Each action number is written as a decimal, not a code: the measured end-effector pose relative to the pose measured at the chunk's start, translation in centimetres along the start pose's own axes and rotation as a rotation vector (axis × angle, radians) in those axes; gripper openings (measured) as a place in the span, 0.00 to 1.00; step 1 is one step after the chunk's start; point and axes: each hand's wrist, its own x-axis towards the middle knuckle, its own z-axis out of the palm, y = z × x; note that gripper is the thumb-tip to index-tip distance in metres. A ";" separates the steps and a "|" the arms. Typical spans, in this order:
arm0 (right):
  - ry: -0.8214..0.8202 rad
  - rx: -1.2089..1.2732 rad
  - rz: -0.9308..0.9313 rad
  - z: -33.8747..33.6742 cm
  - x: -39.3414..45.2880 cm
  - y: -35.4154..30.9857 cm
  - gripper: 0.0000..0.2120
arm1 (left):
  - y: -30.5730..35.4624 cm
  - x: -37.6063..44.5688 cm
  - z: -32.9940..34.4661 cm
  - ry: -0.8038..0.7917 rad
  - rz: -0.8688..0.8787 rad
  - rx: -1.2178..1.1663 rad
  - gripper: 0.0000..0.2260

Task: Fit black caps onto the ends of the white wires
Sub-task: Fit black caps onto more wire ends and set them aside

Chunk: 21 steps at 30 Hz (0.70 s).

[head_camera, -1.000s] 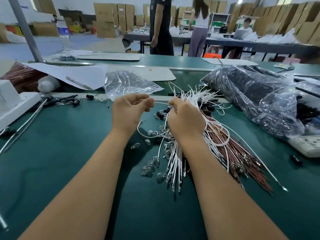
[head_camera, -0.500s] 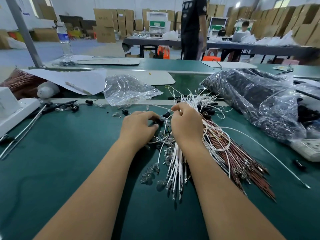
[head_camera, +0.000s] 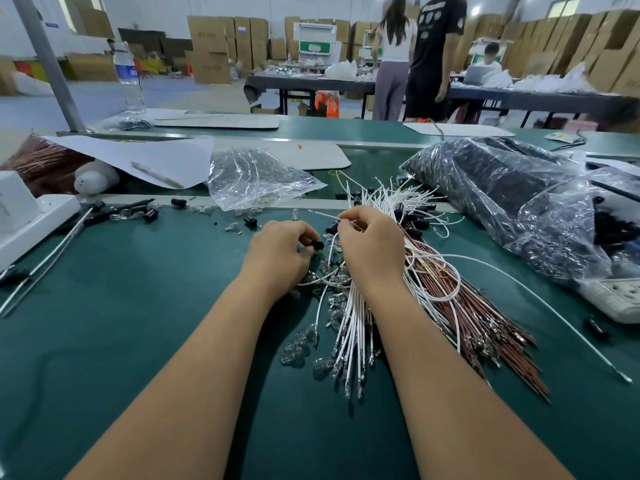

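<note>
Your left hand (head_camera: 280, 251) has dropped to mid-bench and now pinches a black cap (head_camera: 317, 244); right hand (head_camera: 369, 242) still grips one white wire (head_camera: 323, 215) beside it. Cap ready, not fitted.

Green bench (head_camera: 138, 341) with white wires (head_camera: 349, 327), black caps (head_camera: 415, 223), plastic bags (head_camera: 256, 178).

No legible text anywhere.

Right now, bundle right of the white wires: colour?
Reddish-brown bundle, clearest in the head view.
</note>
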 end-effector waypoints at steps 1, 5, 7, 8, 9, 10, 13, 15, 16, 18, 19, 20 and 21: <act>-0.001 0.001 0.002 0.0 0.0 0.0 0.07 | 0.0 0.0 0.0 -0.004 0.004 -0.004 0.07; -0.021 0.012 0.008 0.1 0.0 0.0 0.07 | 0.0 -0.1 -0.1 -0.030 0.032 0.019 0.09; -0.017 0.025 0.004 0.1 0.0 0.1 0.07 | 0.1 -0.1 -0.1 -0.028 0.049 0.025 0.08; -0.014 0.029 -0.003 0.1 0.0 0.2 0.06 | 0.1 -0.3 -0.1 -0.025 0.052 0.014 0.07; -0.011 0.031 -0.009 0.1 0.0 0.2 0.06 | 0.1 -0.3 0.0 -0.026 0.050 -0.007 0.07; -0.008 0.032 -0.014 0.2 0.0 0.2 0.06 | 0.0 -0.4 0.0 -0.027 0.049 -0.032 0.06; -0.005 0.033 -0.031 0.2 0.0 0.3 0.06 | -0.2 -0.5 -0.1 0.042 0.021 -0.164 0.07; -0.016 0.044 -0.051 0.2 -0.1 0.3 0.06 | -0.4 -0.4 -0.5 0.147 -0.048 -0.305 0.08; -0.023 0.050 -0.058 0.2 -0.1 0.2 0.06 | -0.6 -0.3 -0.7 0.192 -0.077 -0.369 0.07; -0.037 0.057 -0.063 0.1 -0.1 0.2 0.06 | -0.9 -0.3 -1.2 0.236 -0.108 -0.469 0.07; -0.043 0.056 -0.065 0.1 -0.1 0.2 0.06 | -1.0 -0.3 -1.4 0.248 -0.114 -0.505 0.08; -0.048 0.052 -0.069 0.1 -0.1 0.2 0.06 | -1.0 -0.3 -1.5 0.259 -0.114 -0.531 0.10; -0.052 0.044 -0.072 0.1 -0.2 0.2 0.06 | -1.1 -0.3 -1.6 0.268 -0.111 -0.547 0.11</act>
